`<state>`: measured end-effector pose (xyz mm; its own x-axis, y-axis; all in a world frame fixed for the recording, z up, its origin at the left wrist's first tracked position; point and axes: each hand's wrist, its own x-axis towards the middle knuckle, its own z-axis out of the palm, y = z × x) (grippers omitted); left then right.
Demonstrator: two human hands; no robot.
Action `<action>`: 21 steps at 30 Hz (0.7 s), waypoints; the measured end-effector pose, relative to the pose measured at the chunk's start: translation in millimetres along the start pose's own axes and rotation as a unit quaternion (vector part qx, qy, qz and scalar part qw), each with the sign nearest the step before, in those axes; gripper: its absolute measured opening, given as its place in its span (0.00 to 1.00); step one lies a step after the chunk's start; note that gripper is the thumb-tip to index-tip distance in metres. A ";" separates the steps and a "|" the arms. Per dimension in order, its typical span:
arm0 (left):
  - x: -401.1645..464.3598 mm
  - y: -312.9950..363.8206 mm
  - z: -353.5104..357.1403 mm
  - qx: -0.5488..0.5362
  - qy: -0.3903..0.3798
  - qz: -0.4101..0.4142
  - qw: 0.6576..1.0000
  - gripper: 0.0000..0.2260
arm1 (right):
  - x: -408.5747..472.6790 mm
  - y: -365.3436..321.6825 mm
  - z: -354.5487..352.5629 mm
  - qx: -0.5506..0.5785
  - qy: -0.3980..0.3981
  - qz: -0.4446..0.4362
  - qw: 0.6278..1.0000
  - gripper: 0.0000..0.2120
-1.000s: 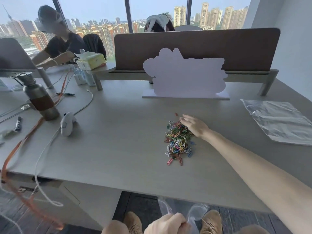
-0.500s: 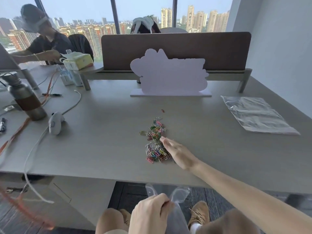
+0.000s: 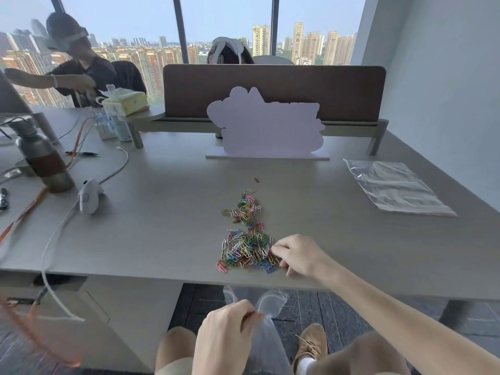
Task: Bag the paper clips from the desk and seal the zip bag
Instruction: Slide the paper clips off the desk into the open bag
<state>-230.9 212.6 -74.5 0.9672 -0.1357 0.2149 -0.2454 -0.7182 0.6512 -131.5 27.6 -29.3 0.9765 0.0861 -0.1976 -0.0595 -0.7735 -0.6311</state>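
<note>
A heap of coloured paper clips [image 3: 247, 240] lies on the grey desk [image 3: 162, 226], stretched toward the front edge, with one red clip [image 3: 256, 180] alone farther back. My right hand [image 3: 299, 255] rests palm down at the heap's right side, fingers curled against the clips. Below the desk edge my left hand [image 3: 226, 328] pinches the rim of a clear zip bag [image 3: 266, 307], whose mouth gapes open under the edge. Whether any clips are in the bag is unclear.
More clear zip bags [image 3: 395, 188] lie flat at the right. A white cut-out board [image 3: 265, 128] stands behind the clips. A metal bottle [image 3: 43, 161], white controller [image 3: 89, 198] and cables sit left. Two people sit beyond the brown divider [image 3: 273, 90].
My right hand has swept from behind the heap toward the front edge, dragging clips nearer and stretching the heap. My left hand keeps the bag under the edge.
</note>
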 end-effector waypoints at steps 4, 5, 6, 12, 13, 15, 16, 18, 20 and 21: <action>-3.6 -1.9 -4.0 -0.011 0.015 -0.009 1.000 0.08 | -5.1 -11.2 10.4 0.100 -0.034 0.023 0.994 0.15; -4.0 -2.3 -4.7 -0.016 0.018 -0.009 1.000 0.08 | -6.5 -12.9 13.3 0.131 -0.039 0.027 0.990 0.14; -4.3 -3.6 -5.3 -0.020 0.020 -0.011 1.000 0.08 | -7.2 -14.8 16.5 0.160 -0.046 0.031 0.986 0.12; -3.5 -8.0 -9.4 -0.009 0.030 -0.017 0.999 0.10 | -7.4 -15.8 7.2 0.231 -0.068 0.022 0.970 0.11; -3.4 -8.3 -9.9 -0.005 0.029 -0.017 0.999 0.10 | -2.0 -12.5 2.2 0.207 -0.025 0.014 0.978 0.11; -3.2 -8.3 -10.9 0.003 0.024 -0.019 1.000 0.09 | 11.3 -6.4 -6.5 0.088 0.068 -0.004 0.994 0.11; -3.2 -8.3 -11.1 0.003 0.020 -0.019 1.000 0.09 | 17.6 -5.2 -9.1 0.025 0.090 -0.010 0.996 0.12; -3.4 -8.1 -11.7 0.001 0.011 -0.018 1.000 0.09 | 26.1 -5.7 -9.5 -0.040 0.074 -0.002 0.996 0.14; -3.3 -7.7 -11.9 0.001 0.008 -0.015 1.000 0.09 | 27.1 -9.5 -4.7 -0.036 0.034 0.010 0.999 0.14; -3.0 -7.6 -11.9 0.002 0.006 -0.015 1.000 0.09 | 24.5 -12.7 -1.2 -0.018 0.019 0.011 1.000 0.14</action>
<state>-232.8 226.6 -71.4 0.9733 -0.1062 0.2037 -0.2160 -0.7251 0.6539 -106.6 38.7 -25.2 0.9820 0.0454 -0.1833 -0.0748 -0.7975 -0.5987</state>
